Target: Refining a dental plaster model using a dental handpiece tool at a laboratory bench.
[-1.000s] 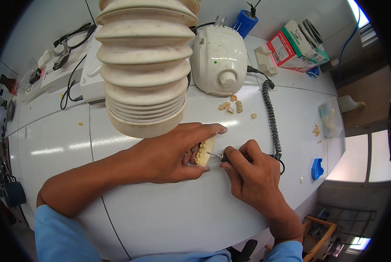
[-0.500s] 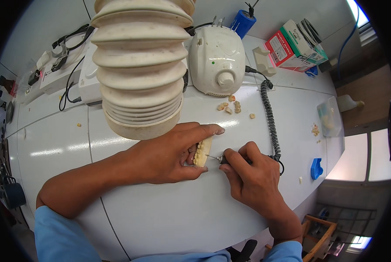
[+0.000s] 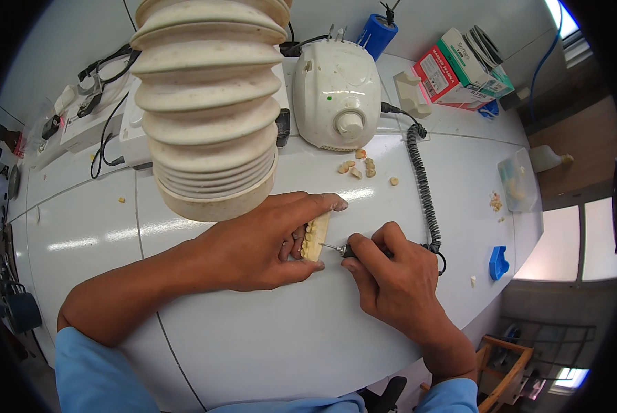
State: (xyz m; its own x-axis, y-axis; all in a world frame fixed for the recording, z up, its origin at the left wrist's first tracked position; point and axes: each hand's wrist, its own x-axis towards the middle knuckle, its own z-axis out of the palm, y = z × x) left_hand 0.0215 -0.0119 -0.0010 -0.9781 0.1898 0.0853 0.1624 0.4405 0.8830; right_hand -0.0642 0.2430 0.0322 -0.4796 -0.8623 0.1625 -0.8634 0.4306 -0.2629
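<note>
I am apparently trimming the smooth side of a dental cast (image 3: 315,237) with a thin bur (image 3: 331,247); the tip seems to be touching it. The next move is, I judge, calling for a steady cast and light pressure. At frame centre, my left hand (image 3: 270,237) is bracing the cast between spread fingers; my right hand (image 3: 399,279) is pinching the handpiece (image 3: 347,250). The cast is showing pale cream, tooth shapes lining its left edge.
</note>
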